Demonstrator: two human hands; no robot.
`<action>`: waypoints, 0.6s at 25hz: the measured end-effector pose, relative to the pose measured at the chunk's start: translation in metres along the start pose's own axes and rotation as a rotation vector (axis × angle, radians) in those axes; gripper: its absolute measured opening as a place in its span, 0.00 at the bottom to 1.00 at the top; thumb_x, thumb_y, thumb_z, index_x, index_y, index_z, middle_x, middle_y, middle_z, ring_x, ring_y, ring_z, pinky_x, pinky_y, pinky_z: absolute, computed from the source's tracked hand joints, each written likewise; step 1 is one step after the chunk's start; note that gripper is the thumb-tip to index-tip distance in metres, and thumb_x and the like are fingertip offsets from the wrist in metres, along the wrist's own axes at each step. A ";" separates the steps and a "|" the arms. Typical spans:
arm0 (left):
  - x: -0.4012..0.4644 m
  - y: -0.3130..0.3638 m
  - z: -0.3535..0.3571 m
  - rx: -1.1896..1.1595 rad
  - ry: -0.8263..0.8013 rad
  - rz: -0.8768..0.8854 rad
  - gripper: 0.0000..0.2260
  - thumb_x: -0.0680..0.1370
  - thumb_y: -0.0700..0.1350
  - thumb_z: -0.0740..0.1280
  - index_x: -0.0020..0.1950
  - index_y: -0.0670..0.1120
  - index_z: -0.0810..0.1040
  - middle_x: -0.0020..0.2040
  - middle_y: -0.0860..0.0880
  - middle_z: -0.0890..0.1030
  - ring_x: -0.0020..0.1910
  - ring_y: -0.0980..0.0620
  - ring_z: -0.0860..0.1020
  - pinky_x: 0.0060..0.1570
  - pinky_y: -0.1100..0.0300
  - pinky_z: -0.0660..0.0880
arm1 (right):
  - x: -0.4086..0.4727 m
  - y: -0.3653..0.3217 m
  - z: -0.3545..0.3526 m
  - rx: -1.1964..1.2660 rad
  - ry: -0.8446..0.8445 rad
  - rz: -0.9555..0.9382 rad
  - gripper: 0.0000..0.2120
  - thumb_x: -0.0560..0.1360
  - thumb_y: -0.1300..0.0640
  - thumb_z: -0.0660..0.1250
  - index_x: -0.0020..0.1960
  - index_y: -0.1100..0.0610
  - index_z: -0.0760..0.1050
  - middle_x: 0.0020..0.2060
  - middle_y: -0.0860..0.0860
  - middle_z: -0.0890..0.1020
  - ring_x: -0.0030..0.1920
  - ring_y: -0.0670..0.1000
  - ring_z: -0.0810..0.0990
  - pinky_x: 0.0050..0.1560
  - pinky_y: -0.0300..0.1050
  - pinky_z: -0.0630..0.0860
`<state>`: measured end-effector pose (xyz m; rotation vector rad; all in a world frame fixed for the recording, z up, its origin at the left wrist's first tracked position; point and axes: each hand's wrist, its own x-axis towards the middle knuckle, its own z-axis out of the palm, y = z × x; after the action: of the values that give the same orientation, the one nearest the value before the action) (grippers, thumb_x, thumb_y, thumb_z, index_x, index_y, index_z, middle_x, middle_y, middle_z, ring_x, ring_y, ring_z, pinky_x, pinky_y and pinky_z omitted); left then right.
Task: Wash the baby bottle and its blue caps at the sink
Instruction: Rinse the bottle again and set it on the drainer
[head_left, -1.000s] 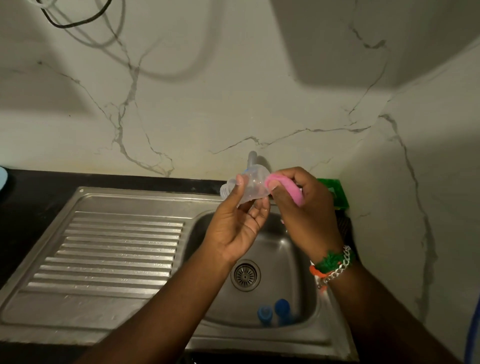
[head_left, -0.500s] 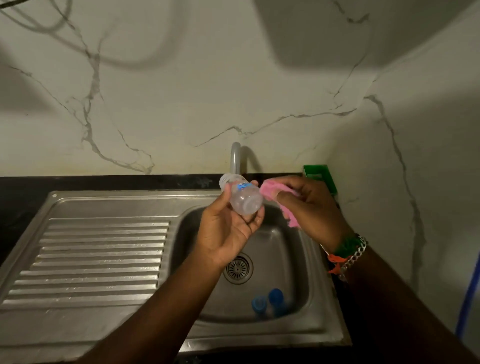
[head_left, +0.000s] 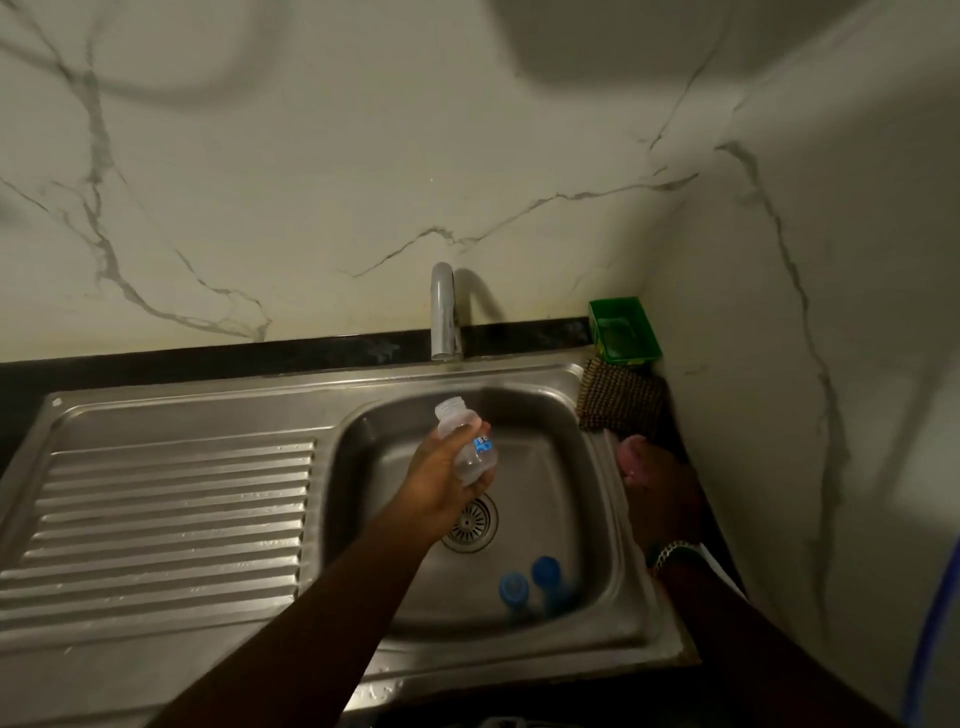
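Observation:
My left hand (head_left: 439, 475) grips a clear baby bottle (head_left: 465, 439) with blue print, held over the steel sink basin (head_left: 561, 467), its threaded open neck pointing up and away toward the tap (head_left: 442, 312). My right hand (head_left: 662, 488) rests at the basin's right rim and holds a pink sponge (head_left: 632, 457), apart from the bottle. Two blue caps (head_left: 530, 579) lie on the basin floor near the front, below the drain (head_left: 470, 522).
A ribbed steel drainboard (head_left: 156, 525) lies left of the basin. A brown mesh scrubber (head_left: 621, 402) and a green tray (head_left: 623, 330) sit in the back right corner against the marble wall. A blue hose (head_left: 935, 623) runs down the far right edge.
My right hand has pulled the pink sponge away from the bottle to the sink's right rim. My left hand has lowered the bottle over the basin. The camera has tilted down.

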<state>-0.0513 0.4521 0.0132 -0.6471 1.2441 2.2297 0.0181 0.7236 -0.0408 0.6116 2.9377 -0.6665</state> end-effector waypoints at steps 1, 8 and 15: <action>0.003 -0.001 -0.002 0.023 0.004 0.011 0.31 0.70 0.49 0.78 0.71 0.44 0.75 0.63 0.42 0.83 0.60 0.44 0.81 0.45 0.53 0.82 | 0.001 0.008 0.003 -0.039 -0.041 0.010 0.33 0.74 0.44 0.48 0.72 0.57 0.74 0.69 0.58 0.77 0.66 0.61 0.77 0.68 0.56 0.70; 0.020 0.012 -0.012 0.184 -0.042 0.162 0.22 0.77 0.38 0.73 0.70 0.50 0.76 0.61 0.48 0.83 0.62 0.45 0.81 0.48 0.55 0.83 | 0.014 -0.028 -0.003 0.106 0.265 -0.028 0.28 0.71 0.54 0.72 0.70 0.56 0.74 0.69 0.56 0.76 0.67 0.62 0.73 0.68 0.60 0.69; 0.023 0.027 -0.025 0.233 -0.090 0.290 0.26 0.75 0.30 0.72 0.70 0.47 0.74 0.65 0.45 0.81 0.62 0.45 0.81 0.56 0.48 0.82 | 0.109 -0.191 0.009 0.234 -0.350 -0.383 0.38 0.77 0.73 0.59 0.81 0.49 0.54 0.81 0.50 0.57 0.82 0.55 0.45 0.78 0.55 0.59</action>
<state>-0.0814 0.4229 0.0042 -0.2883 1.6050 2.2604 -0.1574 0.6009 0.0111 -0.0674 2.6781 -1.0411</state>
